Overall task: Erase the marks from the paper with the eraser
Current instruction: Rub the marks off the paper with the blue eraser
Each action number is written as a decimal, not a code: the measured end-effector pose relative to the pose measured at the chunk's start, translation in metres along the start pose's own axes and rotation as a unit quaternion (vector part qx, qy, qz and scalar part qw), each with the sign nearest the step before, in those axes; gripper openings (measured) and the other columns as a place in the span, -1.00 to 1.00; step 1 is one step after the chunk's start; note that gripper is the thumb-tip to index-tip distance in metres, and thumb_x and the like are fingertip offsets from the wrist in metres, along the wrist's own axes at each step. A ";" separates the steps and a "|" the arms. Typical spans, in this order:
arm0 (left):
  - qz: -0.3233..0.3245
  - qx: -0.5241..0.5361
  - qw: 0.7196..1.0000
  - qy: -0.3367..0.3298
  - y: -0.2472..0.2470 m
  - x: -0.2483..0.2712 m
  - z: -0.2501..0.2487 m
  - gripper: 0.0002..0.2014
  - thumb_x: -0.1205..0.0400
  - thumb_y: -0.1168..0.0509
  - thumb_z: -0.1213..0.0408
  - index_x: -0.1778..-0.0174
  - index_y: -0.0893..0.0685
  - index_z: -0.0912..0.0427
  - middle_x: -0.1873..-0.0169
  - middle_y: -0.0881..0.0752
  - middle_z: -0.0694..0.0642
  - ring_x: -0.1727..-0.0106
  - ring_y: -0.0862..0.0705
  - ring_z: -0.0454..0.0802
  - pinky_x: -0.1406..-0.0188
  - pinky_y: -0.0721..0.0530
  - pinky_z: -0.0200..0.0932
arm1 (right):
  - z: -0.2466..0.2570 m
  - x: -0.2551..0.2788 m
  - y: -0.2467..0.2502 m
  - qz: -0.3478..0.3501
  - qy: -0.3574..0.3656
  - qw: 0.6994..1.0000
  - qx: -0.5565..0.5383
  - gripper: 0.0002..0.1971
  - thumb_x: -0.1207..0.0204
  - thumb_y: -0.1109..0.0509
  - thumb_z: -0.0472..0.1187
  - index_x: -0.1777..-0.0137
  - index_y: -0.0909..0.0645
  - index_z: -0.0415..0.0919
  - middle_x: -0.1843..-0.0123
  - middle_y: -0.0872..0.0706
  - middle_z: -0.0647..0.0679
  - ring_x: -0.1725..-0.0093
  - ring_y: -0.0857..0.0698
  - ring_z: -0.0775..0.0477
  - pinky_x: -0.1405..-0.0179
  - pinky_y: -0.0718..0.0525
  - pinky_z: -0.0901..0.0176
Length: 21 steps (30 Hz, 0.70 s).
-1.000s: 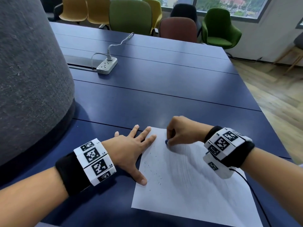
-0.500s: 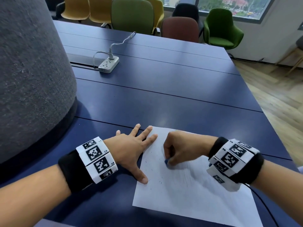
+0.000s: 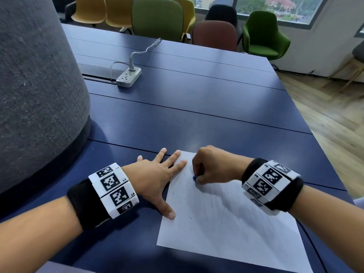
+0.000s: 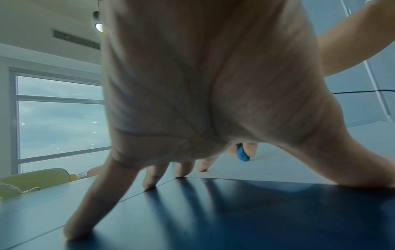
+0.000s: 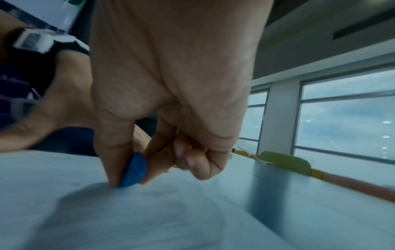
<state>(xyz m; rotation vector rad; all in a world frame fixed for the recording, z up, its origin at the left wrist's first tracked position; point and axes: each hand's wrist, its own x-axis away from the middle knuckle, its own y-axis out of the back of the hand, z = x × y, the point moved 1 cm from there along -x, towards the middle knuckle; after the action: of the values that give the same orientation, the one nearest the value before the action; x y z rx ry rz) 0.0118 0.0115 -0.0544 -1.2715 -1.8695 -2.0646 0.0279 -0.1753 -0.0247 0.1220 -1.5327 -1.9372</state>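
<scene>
Head view: left hand [image 3: 155,178] flat, fingers spread, pinning paper [image 3: 226,223] on blue worktop [image 3: 197,119].
L wrist: eraser [image 4: 243,154] touching paper.
R wrist: right hand [image 5: 171,88] fingers clamped on blue eraser [image 5: 135,170], tip on sheet.

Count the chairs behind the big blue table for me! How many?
7 at least: two yellow far left, green, yellow behind it, maroon, black behind that, green armchair rightmost. More may be hidden.
</scene>
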 end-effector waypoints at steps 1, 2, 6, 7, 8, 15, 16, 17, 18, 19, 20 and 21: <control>0.000 0.000 1.000 0.000 0.000 0.000 0.000 0.39 -0.19 -0.46 -0.49 -0.66 0.40 -0.16 -0.60 0.53 -0.21 -0.64 0.49 0.08 -0.43 -0.06 0.66 | 0.003 0.003 -0.003 0.016 0.011 1.000 -0.004 -0.92 -0.37 -0.53 -0.21 0.21 -0.75 -0.21 0.30 -0.77 0.03 0.35 -0.66 0.04 0.23 -0.76 0.04; 0.000 0.000 1.000 0.000 0.000 0.000 0.000 0.40 -0.19 -0.46 -0.49 -0.66 0.40 -0.16 -0.60 0.53 -0.21 -0.64 0.48 0.09 -0.43 -0.06 0.66 | 0.009 0.007 -0.006 0.047 0.028 0.998 -0.007 -0.91 -0.37 -0.55 -0.20 0.21 -0.75 -0.21 0.29 -0.77 0.04 0.34 -0.66 0.07 0.25 -0.74 0.11; -0.002 0.000 1.000 -0.004 -0.002 -0.002 0.001 0.40 -0.18 -0.46 -0.50 -0.66 0.41 -0.17 -0.59 0.54 -0.22 -0.64 0.49 0.08 -0.42 -0.07 0.67 | 0.013 0.008 -0.005 0.078 0.039 0.996 -0.001 -0.89 -0.38 -0.58 -0.20 0.20 -0.75 -0.23 0.27 -0.79 0.01 0.29 -0.69 -0.01 0.24 -0.69 0.12; -0.003 0.001 1.000 -0.004 -0.002 -0.002 0.001 0.40 -0.18 -0.45 -0.50 -0.66 0.42 -0.17 -0.59 0.53 -0.23 -0.64 0.49 0.08 -0.42 -0.06 0.67 | 0.009 0.005 -0.001 0.050 0.029 0.998 -0.003 -0.90 -0.37 -0.58 -0.21 0.23 -0.74 -0.22 0.31 -0.76 0.03 0.33 -0.67 -0.01 0.26 -0.69 0.10; -0.004 0.002 1.000 -0.003 -0.002 -0.002 0.002 0.41 -0.17 -0.45 -0.51 -0.66 0.41 -0.17 -0.59 0.53 -0.23 -0.64 0.49 0.07 -0.42 -0.06 0.67 | 0.006 0.004 0.000 0.033 0.021 0.999 -0.009 -0.91 -0.37 -0.58 -0.22 0.24 -0.74 -0.21 0.34 -0.73 0.05 0.36 -0.64 0.03 0.28 -0.68 0.11; -0.006 0.004 1.000 -0.003 -0.002 -0.002 0.003 0.40 -0.17 -0.46 -0.50 -0.67 0.39 -0.17 -0.60 0.52 -0.23 -0.64 0.49 0.08 -0.42 -0.05 0.67 | 0.013 0.018 -0.011 0.125 0.043 0.991 -0.024 -0.91 -0.37 -0.59 -0.21 0.17 -0.78 -0.20 0.20 -0.82 0.02 0.35 -0.62 0.14 0.23 -0.66 0.21; -0.005 0.004 1.000 -0.003 -0.002 -0.001 0.003 0.40 -0.17 -0.46 -0.50 -0.67 0.39 -0.17 -0.60 0.52 -0.23 -0.64 0.49 0.08 -0.42 -0.05 0.67 | 0.008 0.015 -0.007 0.097 0.025 0.994 -0.033 -0.91 -0.36 -0.59 -0.20 0.18 -0.78 -0.19 0.21 -0.82 0.04 0.36 -0.63 0.14 0.23 -0.67 0.19; -0.005 0.006 1.000 -0.004 -0.002 -0.002 0.002 0.40 -0.18 -0.46 -0.50 -0.67 0.39 -0.16 -0.60 0.52 -0.23 -0.64 0.49 0.07 -0.43 -0.05 0.66 | 0.004 0.013 -0.005 0.070 0.012 0.997 -0.040 -0.91 -0.36 -0.59 -0.20 0.19 -0.77 -0.18 0.23 -0.81 0.04 0.36 -0.63 0.13 0.24 -0.68 0.17; -0.005 0.006 1.000 -0.004 -0.002 -0.001 0.002 0.40 -0.18 -0.46 -0.50 -0.67 0.38 -0.16 -0.60 0.52 -0.22 -0.65 0.48 0.07 -0.43 -0.05 0.66 | 0.002 0.013 -0.005 0.054 0.005 0.998 -0.043 -0.91 -0.36 -0.58 -0.20 0.20 -0.76 -0.18 0.24 -0.80 0.05 0.35 -0.63 0.12 0.24 -0.68 0.16; -0.006 0.007 1.000 -0.003 -0.002 -0.001 0.002 0.39 -0.18 -0.46 -0.50 -0.67 0.38 -0.16 -0.60 0.52 -0.22 -0.65 0.48 0.07 -0.43 -0.04 0.66 | 0.003 0.015 -0.007 0.054 0.007 0.998 -0.042 -0.92 -0.36 -0.58 -0.20 0.21 -0.76 -0.18 0.26 -0.79 0.06 0.36 -0.62 0.13 0.24 -0.68 0.17; -0.006 0.008 1.000 -0.003 -0.001 -0.001 0.002 0.39 -0.18 -0.46 -0.49 -0.67 0.38 -0.17 -0.60 0.52 -0.23 -0.64 0.49 0.07 -0.43 -0.04 0.66 | 0.006 0.018 -0.011 0.071 0.018 0.997 -0.039 -0.92 -0.36 -0.58 -0.20 0.21 -0.75 -0.17 0.28 -0.77 0.08 0.37 -0.61 0.15 0.25 -0.67 0.21; -0.006 0.010 1.000 -0.002 -0.001 -0.001 0.003 0.40 -0.18 -0.47 -0.49 -0.67 0.38 -0.17 -0.60 0.52 -0.23 -0.64 0.49 0.07 -0.43 -0.03 0.66 | 0.012 0.022 -0.014 0.098 0.031 0.994 -0.037 -0.92 -0.36 -0.58 -0.20 0.21 -0.75 -0.16 0.31 -0.74 0.11 0.39 -0.60 0.17 0.25 -0.66 0.24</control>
<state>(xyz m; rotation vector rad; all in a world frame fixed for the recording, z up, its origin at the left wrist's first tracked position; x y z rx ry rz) 0.0129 0.0137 -0.0561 -1.2646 -1.8987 -2.0464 -0.0012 -0.1761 -0.0270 0.0009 -1.3773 -1.8152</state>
